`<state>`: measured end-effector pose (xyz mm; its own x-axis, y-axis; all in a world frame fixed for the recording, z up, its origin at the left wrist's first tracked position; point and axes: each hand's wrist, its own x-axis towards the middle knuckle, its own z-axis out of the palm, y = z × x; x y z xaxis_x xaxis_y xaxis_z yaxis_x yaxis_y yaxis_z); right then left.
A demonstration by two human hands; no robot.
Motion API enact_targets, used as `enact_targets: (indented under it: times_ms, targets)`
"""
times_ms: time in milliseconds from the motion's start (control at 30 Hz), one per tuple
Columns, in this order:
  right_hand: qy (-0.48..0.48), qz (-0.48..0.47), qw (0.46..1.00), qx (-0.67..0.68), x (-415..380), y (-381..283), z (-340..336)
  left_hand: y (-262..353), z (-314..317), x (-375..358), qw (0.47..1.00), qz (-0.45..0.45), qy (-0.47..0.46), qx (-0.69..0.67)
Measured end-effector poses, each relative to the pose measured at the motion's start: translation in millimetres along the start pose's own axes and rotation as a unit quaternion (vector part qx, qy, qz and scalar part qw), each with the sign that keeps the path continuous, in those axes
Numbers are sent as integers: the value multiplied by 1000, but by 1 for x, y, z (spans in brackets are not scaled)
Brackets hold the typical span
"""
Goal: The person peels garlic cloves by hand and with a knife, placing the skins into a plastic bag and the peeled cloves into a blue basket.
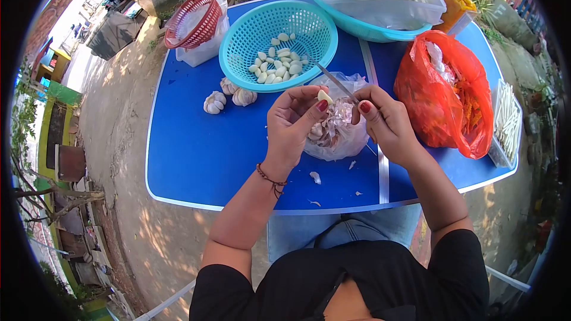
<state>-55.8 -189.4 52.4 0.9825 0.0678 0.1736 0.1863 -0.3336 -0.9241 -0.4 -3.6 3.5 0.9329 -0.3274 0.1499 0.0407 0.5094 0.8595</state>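
Between thumb and fingers, my left hand [295, 120] pinches a pale garlic clove [324, 97]. My right hand [383, 117] is closed on a knife [336, 82], whose blade points up and to the left, above the clove. Both hands are over a clear plastic bag [339, 148] holding garlic skins and some cloves. Behind them, a turquoise basket [238, 27] contains several peeled cloves [279, 65]. Several whole garlic bulbs [215, 103] lie on the blue table [196, 154], in front of the basket.
A red plastic bag [437, 101] stands at the right, beside a clear box of white sticks [507, 116]. At the back are a turquoise basin [357, 28] with plastic containers [386, 0], a yellow packet [457, 3], and a red basket [193, 21] on a white container [202, 52].
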Motion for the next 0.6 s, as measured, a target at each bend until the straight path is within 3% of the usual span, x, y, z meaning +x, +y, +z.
enact_targets:
  times_ms: [200,333,600]
  targets:
    - [-20,52,996,65,10,-8,-8,2,-2,1,1000,-1,16,10]
    - [-23,6,999,49,10,-10,-5,0,-2,3,999,20,21,33]
    - [-39,25,999,25,5,-1,-2,-1,2,2,994,55,-4,94]
